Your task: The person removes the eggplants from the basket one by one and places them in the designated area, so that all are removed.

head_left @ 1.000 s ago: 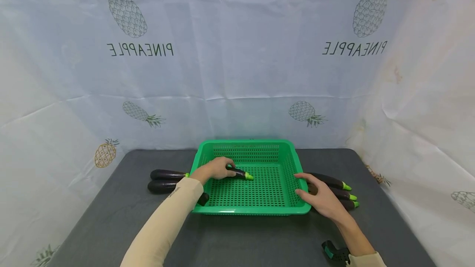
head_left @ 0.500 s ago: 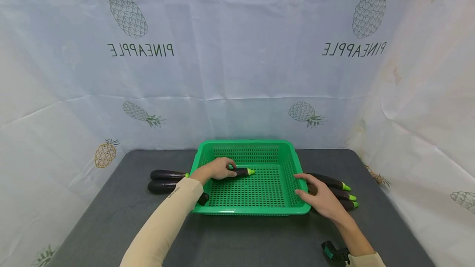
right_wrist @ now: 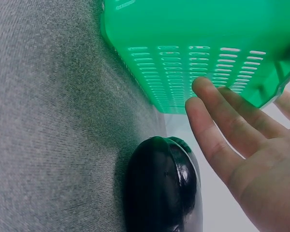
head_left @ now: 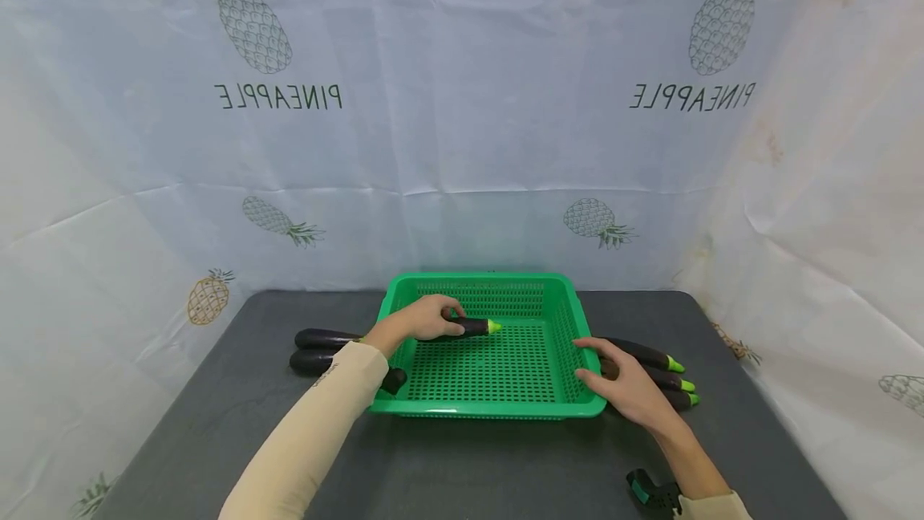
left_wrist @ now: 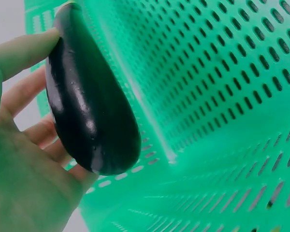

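In the head view my left hand (head_left: 431,318) grips a dark purple eggplant (head_left: 472,327) over the rear part of the green plastic basket (head_left: 487,409). Its bright green cap points right. The left wrist view shows the thumb on the narrow end of this eggplant (left_wrist: 89,96), with fingers behind it. Whether it touches the basket floor is unclear. My right hand (head_left: 626,385) holds the basket's right rim, thumb and index finger reaching over the edge. In the right wrist view the other fingers lie along the outer wall (right_wrist: 179,63).
Two eggplants (head_left: 314,362) lie left of the basket, partly behind my left sleeve. Several more eggplants (head_left: 642,351) with green caps lie on the right, beyond my right hand. The grey table (head_left: 462,464) ends at a pineapple-printed cloth (head_left: 476,143).
My left hand has carried the eggplant a little toward the back of the basket and slightly right. The right hand keeps its place on the rim.
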Demonstrator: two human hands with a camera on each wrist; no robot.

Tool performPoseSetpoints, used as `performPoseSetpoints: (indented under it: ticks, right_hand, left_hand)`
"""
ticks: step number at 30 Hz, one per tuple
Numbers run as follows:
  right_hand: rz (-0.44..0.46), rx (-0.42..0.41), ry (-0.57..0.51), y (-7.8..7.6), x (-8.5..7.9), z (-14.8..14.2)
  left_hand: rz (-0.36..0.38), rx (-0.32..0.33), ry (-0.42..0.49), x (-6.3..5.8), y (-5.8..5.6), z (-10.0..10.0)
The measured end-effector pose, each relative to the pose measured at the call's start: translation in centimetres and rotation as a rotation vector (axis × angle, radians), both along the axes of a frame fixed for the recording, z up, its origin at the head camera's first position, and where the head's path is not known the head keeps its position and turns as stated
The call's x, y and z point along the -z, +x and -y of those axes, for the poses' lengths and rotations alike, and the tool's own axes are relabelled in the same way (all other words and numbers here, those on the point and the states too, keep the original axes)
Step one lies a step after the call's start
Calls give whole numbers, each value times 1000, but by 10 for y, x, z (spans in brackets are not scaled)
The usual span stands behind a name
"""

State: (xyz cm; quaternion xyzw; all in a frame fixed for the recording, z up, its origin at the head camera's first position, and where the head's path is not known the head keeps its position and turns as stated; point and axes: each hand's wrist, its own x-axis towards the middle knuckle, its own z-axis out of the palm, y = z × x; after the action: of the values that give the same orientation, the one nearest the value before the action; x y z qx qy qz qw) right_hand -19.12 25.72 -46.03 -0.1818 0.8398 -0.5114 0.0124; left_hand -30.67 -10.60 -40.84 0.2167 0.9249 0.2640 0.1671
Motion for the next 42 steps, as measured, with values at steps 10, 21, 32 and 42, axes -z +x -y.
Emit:
performPoseSetpoints:
  ticks: [10,21,32,42]
  right_hand:
    - [10,32,22,-1,2,-3]
    - [14,28,14,1,2,-3]
    - [-1,27,27,1,1,-4]
    - [5,12,8,1,0,-1]
  left_hand:
    - [-49,46,43,-27,12,6]
    - [-103,44,81,-45,26,24]
    - [-151,20,120,-57,48,47]
    - [-200,-36,132,-57,68,81]
